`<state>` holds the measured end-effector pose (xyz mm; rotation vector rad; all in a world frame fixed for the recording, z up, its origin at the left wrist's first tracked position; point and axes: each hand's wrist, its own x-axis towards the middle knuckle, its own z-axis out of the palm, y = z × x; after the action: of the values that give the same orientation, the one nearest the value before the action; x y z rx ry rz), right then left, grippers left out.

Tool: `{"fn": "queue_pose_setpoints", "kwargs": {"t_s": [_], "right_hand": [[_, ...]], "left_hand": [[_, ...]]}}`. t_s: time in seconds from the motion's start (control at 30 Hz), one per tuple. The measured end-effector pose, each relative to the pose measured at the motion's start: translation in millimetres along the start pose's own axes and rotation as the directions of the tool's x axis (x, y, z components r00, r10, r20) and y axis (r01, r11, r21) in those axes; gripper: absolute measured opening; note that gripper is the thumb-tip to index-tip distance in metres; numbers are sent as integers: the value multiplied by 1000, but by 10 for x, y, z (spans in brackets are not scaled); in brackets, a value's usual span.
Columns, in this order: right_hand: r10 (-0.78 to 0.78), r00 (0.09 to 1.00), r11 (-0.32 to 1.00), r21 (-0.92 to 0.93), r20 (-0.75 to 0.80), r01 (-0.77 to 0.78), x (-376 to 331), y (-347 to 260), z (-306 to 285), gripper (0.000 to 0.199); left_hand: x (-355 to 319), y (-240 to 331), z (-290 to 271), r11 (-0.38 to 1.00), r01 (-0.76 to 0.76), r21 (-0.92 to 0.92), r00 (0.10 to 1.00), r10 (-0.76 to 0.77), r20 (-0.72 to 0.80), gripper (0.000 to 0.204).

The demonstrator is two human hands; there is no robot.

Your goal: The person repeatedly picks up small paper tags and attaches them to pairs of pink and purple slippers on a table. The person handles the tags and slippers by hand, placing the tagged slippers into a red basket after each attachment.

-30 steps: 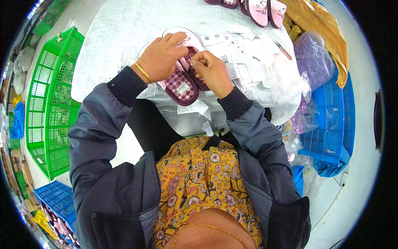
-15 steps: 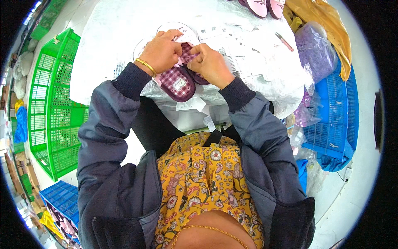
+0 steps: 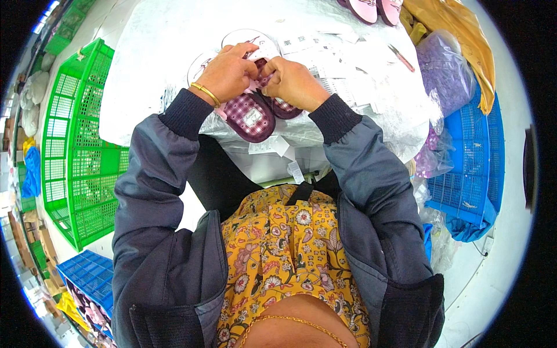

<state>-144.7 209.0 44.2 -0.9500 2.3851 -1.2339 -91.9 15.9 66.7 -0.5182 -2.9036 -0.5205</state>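
A pair of slippers lies in front of me on the white-covered table (image 3: 156, 40), heels toward me. The left slipper (image 3: 250, 116) has a dark purple rim, a checked insole with a pale label, and a pink part near my fingers. Beside it, the right slipper (image 3: 284, 108) is partly hidden by my right hand. My left hand (image 3: 231, 71) is curled over the front of the slippers, its fingers closed on them. Close against it, my right hand (image 3: 292, 83) pinches at the right slipper's opening; its fingertips are partly covered, and what they hold is too small to make out.
Paper slips (image 3: 333, 66) and a small cutter-like tool (image 3: 401, 58) lie on the table. More pink slippers (image 3: 364, 8) stand at the far edge. Green crates (image 3: 78, 151) stand at left, blue crates (image 3: 467, 162) and a bag of purple material (image 3: 444, 72) at right.
My right hand has shifted slightly at the slipper's opening. The right slipper's heel now shows a little farther to the right. My left hand keeps nearly the same place.
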Motion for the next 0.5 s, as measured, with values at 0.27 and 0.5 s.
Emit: {"fn": "queue_pose_setpoints", "kwargs": {"t_s": [0.27, 0.5], "right_hand": [[9, 997, 1000, 23, 81, -11, 5, -33, -65, 29], [-1, 998, 1000, -1, 67, 1, 28, -78, -60, 25]], "left_hand": [[-4, -64, 45, 1000, -23, -1, 1000, 23, -7, 22], [-8, -26, 38, 1000, -3, 12, 1000, 3, -14, 21]]}}
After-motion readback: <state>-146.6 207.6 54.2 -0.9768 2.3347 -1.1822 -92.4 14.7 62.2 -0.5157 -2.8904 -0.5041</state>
